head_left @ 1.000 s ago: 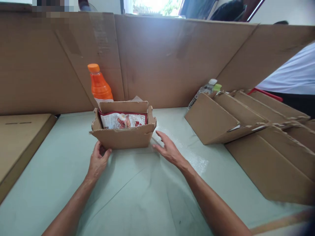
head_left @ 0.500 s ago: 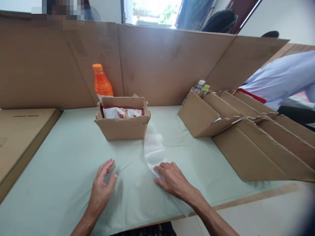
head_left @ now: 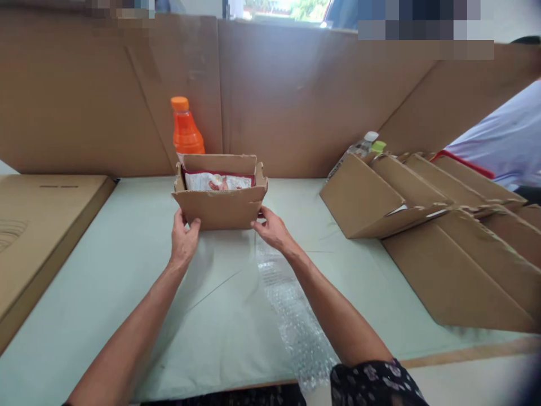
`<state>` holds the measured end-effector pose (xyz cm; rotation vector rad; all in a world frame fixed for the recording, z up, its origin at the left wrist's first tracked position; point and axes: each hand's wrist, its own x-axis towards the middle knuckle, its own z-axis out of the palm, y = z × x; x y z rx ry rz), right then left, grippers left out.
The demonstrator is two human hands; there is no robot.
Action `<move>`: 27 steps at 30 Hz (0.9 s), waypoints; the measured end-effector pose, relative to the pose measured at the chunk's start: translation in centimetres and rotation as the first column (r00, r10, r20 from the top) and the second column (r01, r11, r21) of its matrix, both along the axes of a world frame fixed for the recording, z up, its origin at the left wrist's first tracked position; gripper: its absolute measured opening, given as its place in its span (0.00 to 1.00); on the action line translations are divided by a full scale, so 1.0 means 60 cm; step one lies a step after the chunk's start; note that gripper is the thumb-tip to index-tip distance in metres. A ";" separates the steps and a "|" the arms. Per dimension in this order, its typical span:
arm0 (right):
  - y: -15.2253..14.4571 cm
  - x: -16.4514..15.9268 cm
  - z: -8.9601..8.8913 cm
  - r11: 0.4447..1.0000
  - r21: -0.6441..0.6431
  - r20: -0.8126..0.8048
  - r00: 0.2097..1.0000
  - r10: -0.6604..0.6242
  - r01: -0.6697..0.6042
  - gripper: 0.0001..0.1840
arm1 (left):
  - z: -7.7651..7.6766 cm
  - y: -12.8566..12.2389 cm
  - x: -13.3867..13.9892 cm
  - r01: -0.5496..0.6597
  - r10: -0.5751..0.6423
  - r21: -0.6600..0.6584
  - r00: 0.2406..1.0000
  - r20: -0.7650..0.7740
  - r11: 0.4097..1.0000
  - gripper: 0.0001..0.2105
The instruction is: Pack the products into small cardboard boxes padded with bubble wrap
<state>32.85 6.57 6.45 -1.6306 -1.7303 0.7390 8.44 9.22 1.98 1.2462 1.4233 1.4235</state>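
Observation:
A small open-topped cardboard box (head_left: 224, 210) stands in the middle of the table, with a white and red printed packet (head_left: 218, 181) inside it. My left hand (head_left: 184, 239) grips the box's lower left corner, thumb on the front face. At the lower right corner my right hand (head_left: 273, 225) holds it the same way; the fingers of both hands are partly hidden behind the box sides. A strip of bubble wrap (head_left: 291, 316) lies on the cloth below my right forearm and reaches the table's front edge.
Behind the box stands an orange bottle (head_left: 186, 132) against a tall cardboard partition (head_left: 321, 101). Cardboard compartments (head_left: 460, 259) fill the right side, with a clear bottle (head_left: 363, 144) behind them. A large flat carton (head_left: 51, 225) lies at left. Another person's light sleeve (head_left: 502, 135) shows at far right.
Both hands have moved forward onto the box's lower corners. My right hand has let go of the bubble wrap, which now lies flat. The camera view has shifted slightly.

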 end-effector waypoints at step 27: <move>-0.078 0.032 -0.048 0.997 0.068 0.435 0.900 -0.008 -0.024 0.14 | 0.049 -0.402 0.069 0.910 -0.694 -0.006 0.313 -0.648 0.415 0.05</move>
